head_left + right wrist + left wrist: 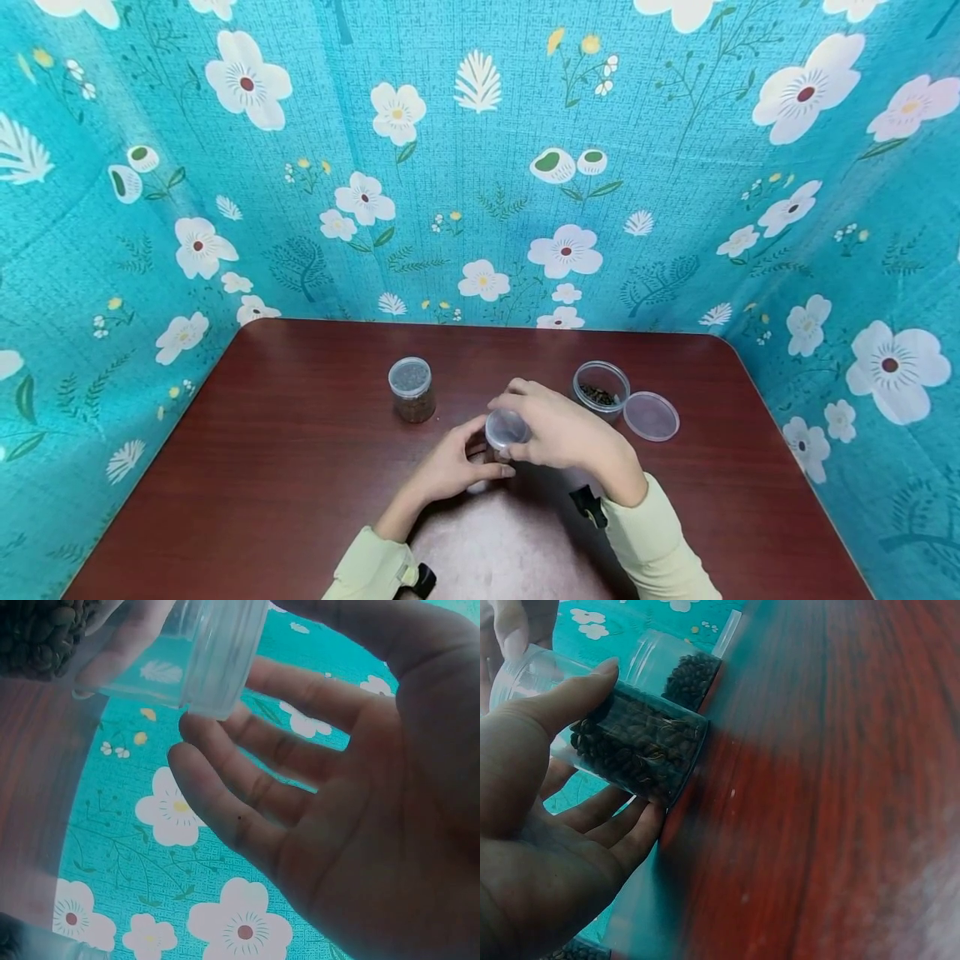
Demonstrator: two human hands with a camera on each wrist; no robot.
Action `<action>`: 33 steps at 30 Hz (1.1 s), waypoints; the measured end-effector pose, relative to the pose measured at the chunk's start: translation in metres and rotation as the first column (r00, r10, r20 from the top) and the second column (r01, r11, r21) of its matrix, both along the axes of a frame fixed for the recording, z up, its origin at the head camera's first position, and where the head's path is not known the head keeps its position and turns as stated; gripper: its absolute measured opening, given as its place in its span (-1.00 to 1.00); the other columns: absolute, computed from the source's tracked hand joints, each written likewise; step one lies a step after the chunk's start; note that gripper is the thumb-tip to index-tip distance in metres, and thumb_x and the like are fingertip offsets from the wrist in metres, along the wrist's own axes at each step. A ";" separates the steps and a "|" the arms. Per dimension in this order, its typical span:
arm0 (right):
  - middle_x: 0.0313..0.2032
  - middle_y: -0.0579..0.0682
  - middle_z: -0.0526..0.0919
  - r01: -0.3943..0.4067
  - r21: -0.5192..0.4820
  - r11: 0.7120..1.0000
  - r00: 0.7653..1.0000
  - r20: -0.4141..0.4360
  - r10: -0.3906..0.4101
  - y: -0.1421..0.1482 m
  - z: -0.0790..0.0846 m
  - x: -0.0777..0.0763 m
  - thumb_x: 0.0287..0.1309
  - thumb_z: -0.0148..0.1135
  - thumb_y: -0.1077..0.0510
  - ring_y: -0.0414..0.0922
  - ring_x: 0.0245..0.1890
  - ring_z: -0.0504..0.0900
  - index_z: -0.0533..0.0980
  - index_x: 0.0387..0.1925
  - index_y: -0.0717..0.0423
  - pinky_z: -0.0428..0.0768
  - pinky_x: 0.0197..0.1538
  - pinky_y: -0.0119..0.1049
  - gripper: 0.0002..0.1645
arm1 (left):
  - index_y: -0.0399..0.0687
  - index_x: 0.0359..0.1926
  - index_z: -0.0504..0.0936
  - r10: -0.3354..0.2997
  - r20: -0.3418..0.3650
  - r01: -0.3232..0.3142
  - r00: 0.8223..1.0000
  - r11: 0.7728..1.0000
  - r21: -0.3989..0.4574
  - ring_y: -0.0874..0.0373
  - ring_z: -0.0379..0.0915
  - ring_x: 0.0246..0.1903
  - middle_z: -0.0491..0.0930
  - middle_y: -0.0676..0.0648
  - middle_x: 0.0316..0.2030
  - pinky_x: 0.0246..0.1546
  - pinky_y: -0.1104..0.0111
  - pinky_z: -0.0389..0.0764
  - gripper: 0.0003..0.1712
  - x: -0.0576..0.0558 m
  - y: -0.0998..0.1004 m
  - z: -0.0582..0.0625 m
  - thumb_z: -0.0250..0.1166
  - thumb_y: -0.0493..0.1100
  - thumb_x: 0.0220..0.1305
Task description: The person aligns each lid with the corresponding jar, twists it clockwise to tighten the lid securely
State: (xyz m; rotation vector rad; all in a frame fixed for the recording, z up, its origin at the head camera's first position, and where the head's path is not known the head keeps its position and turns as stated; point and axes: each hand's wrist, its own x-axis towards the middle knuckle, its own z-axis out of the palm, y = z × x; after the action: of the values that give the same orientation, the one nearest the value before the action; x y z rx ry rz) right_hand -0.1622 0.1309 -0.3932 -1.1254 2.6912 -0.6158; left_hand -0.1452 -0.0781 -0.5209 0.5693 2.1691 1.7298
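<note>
Upright on the table stands a clear plastic jar (641,746) partly filled with dark beans. Around its body my left hand (448,462) wraps, thumb on one side and fingers on the other. A translucent lid (507,427) sits on top of this jar. My right hand (558,429) reaches over from the right and grips the lid by its rim. Its fingers (251,784) curve round the ridged edge in the right wrist view.
A second jar (412,404) with a lid on stands behind to the left. At the back right is an uncovered jar (602,385) holding dark beans, and a loose lid (651,417) lies beside it. A floral curtain (480,208) borders the brown table (285,467).
</note>
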 end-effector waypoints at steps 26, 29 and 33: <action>0.30 0.02 0.56 0.009 0.009 1.000 0.999 -0.033 -0.009 0.000 0.009 0.004 0.09 0.62 -0.05 0.00 0.28 0.56 0.46 0.43 0.01 0.62 0.28 -0.02 -0.10 | 0.15 0.41 0.47 0.008 0.002 -0.008 1.000 1.000 -0.016 0.10 0.61 0.26 0.63 0.03 0.25 0.29 0.20 0.62 -0.28 0.001 -0.001 -0.002 0.53 -0.10 0.28; 0.29 -0.01 0.59 -0.060 0.016 0.998 0.997 -0.051 0.061 -0.002 0.011 0.006 0.12 0.57 0.13 0.00 0.32 0.53 0.54 0.35 0.04 0.62 0.29 -0.04 -0.25 | 0.14 0.47 0.43 0.008 0.002 -0.007 1.000 1.000 -0.020 0.07 0.58 0.31 0.60 0.01 0.31 0.34 0.19 0.59 -0.22 0.000 -0.001 -0.003 0.54 -0.07 0.28; 0.19 -0.04 0.66 -0.074 0.057 0.996 0.993 -0.087 0.079 -0.005 0.011 0.009 0.07 0.57 0.25 -0.04 0.24 0.58 0.63 0.21 0.05 0.66 0.24 -0.10 -0.38 | 0.17 0.47 0.44 0.007 -0.003 -0.007 1.000 1.000 -0.020 0.04 0.56 0.33 0.57 0.01 0.36 0.39 0.16 0.56 -0.21 0.000 0.000 -0.003 0.55 -0.05 0.27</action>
State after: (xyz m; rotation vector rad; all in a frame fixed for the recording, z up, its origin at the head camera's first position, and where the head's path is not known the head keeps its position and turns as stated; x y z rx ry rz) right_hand -0.1537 0.1260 -0.3825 -1.2639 2.7052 -0.4893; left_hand -0.1454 -0.0785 -0.5242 0.5603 2.1906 1.7106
